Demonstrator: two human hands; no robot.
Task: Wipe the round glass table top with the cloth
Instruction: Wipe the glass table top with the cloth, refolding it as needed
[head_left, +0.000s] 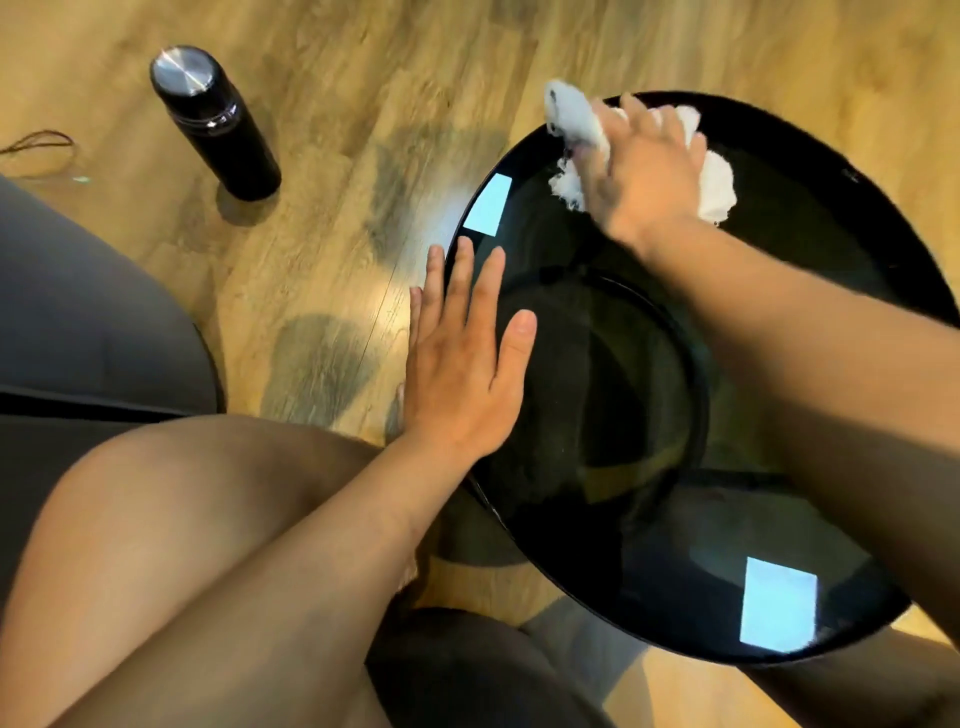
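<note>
Right hand (644, 171) on cloth (719, 182), left hand (462, 374) flat on table top (779, 291)

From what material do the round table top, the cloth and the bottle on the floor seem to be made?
The table top looks like dark glass, glossy: it mirrors bright rectangles of light. The cloth seems soft white fabric with fluffy edges; blur leaves the weave open. The bottle is probably metal, black-coated, with a brushed steel-like cap.

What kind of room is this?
Probably a living room at home: a wooden floor, a grey cushioned seat, a round glass table top, and a black flask standing on the floor.
</note>
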